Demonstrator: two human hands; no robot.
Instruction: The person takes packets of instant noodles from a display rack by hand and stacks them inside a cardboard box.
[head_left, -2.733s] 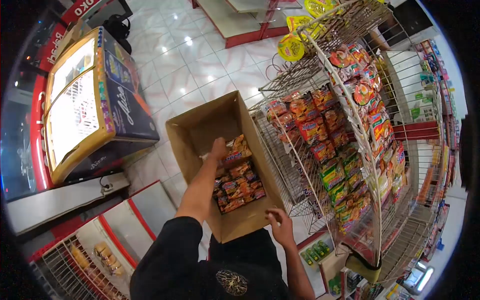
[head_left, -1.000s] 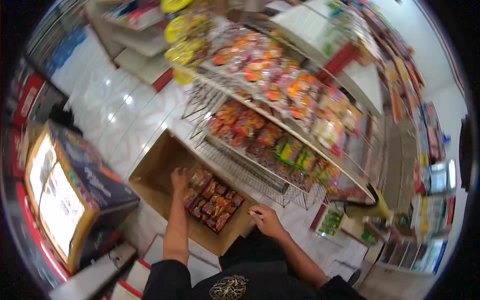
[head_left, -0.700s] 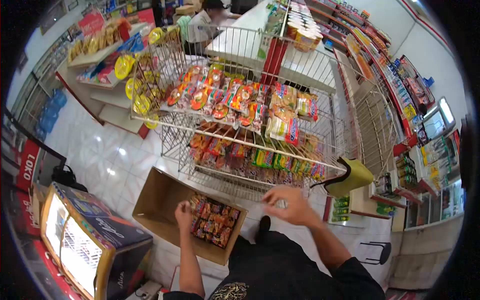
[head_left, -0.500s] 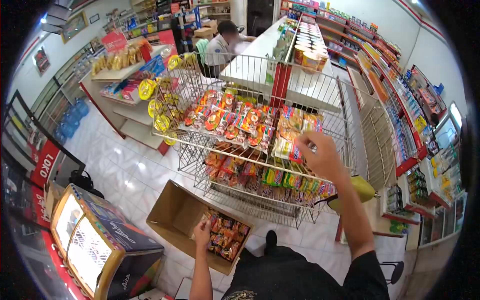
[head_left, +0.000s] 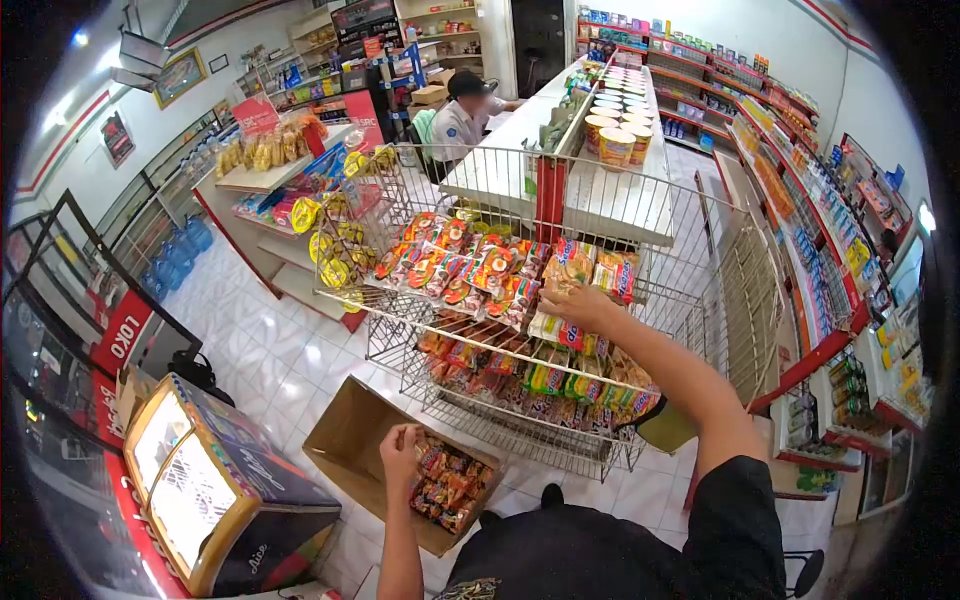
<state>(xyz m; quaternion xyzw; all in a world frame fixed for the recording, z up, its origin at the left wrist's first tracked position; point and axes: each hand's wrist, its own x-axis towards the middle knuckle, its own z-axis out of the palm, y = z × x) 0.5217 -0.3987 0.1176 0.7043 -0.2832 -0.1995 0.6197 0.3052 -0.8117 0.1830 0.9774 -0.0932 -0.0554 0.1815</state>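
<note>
Head view: right hand [head_left: 585,308] is reached out over the upper tier of the wire rack [head_left: 740,290], palm down, at the yellow-and-white packets [head_left: 570,262] near that tier's front edge. Its fingers are bent and mostly together; whether they pinch a packet or merely rest over it, I can't make out from here.

Left hand [head_left: 398,450] is held above the cardboard box [head_left: 345,425], fingers curled in towards the thumb — whether they grip anything, not discernible. Small orange-brown packets [head_left: 450,480] lie inside the box, massed at its right end. Box sits just beside the rack's foot, in front of the person.

Rack contents: red-and-white packets [head_left: 460,265] on the upper tier, left of the yellow-and-white ones; orange and green packets [head_left: 545,375] on the tier beneath.

Surroundings: chest freezer [head_left: 265,500], glass top lit, near the box on the left. Behind the rack — a white counter [head_left: 490,180], stacked cups [head_left: 615,135] along it, a capped person [head_left: 455,125] seated alongside.
</note>
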